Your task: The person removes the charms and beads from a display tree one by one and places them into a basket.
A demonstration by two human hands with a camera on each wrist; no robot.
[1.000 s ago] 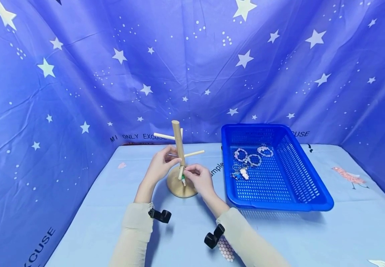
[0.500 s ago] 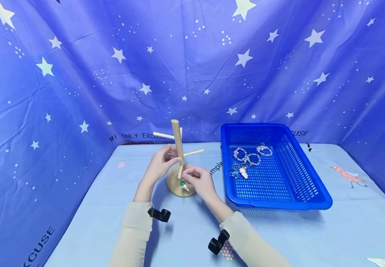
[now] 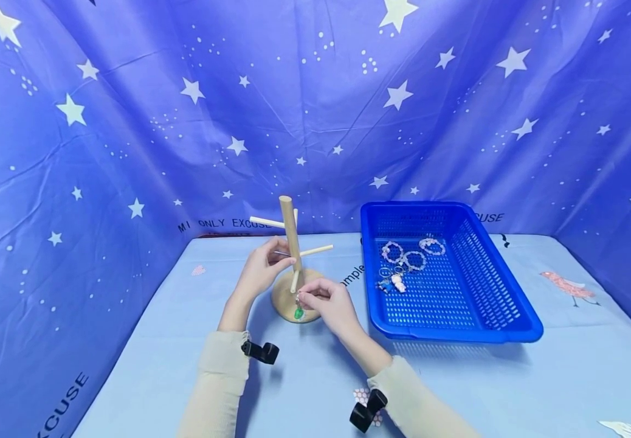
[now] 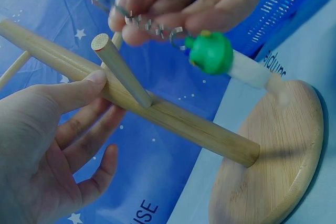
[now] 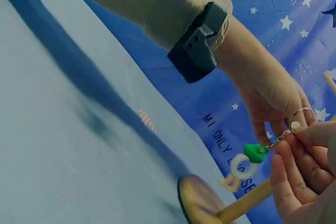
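A wooden peg stand (image 3: 290, 237) stands upright on a round base (image 4: 283, 145), with several thin pegs sticking out. My left hand (image 3: 262, 271) grips its post, thumb (image 4: 84, 90) in front and fingers behind. Between thumb and fingers, my right hand (image 3: 333, 304) pinches the chain of a keychain (image 4: 210, 53) in front of the lower front peg (image 4: 121, 66). Its green, white and tan charm dangles below that hand. The metal ring (image 5: 302, 113) shows above the fingertips and seems apart from the peg, though the contact is hard to judge.
To the right sits a blue plastic basket (image 3: 458, 333). Inside it are several beaded bracelets (image 3: 415, 261) and keychains with small figures (image 3: 398, 283). A starry blue curtain (image 3: 315, 109) hangs behind the light blue tablecloth (image 3: 184, 353).
My right hand has drawn the keychain from beside the lower front peg slightly down and toward me. The charm hangs lower and swings. My left hand stays on the post.
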